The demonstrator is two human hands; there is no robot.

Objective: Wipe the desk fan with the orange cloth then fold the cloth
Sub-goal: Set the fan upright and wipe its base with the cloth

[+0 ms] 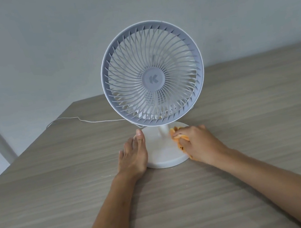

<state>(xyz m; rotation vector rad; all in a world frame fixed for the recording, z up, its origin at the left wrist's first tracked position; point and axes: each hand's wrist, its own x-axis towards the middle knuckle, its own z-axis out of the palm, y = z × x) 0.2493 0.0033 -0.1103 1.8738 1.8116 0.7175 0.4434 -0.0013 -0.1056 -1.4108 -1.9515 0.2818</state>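
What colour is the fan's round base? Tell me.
White, plain, seen in the head view: base.

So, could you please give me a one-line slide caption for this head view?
Right hand wipes the desk fan base with the orange cloth while left hand steadies it.

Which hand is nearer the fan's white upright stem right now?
Right. The right hand, gripping the orange cloth, is beside the stem; the left hand rests at the base's far edge.
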